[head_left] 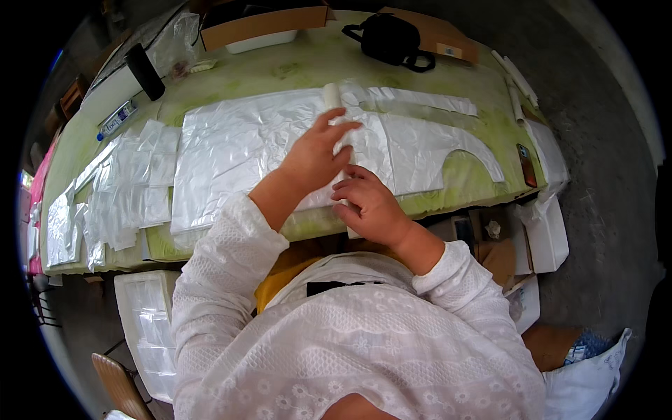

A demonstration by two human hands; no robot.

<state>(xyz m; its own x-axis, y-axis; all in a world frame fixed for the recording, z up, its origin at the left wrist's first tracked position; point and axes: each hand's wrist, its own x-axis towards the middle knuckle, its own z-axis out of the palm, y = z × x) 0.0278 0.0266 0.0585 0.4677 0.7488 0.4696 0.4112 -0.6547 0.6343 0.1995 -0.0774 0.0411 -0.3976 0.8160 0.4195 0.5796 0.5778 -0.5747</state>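
A large sheet of thin white plastic film (234,150) lies flat and wrinkled on the table in front of me. To its right is a plastic bag piece with a curved, handle-like cutout (416,154). A narrow white roll or bar (331,96) runs from the far side toward me, its middle hidden under my hands. Over it, my left hand (315,154) has its fingers spread and holds nothing that I can see. My right hand (371,204) is nearer to me, fingers loosely bent and thumb apart, close over the bar; whether it touches is unclear.
Small clear plastic bags (133,185) overlap at the left. Behind them are a bottle (117,120) and a black cylinder (144,72). A cardboard box (262,26) and black pouch (390,38) stand at the back. A phone (526,165) lies near the right edge.
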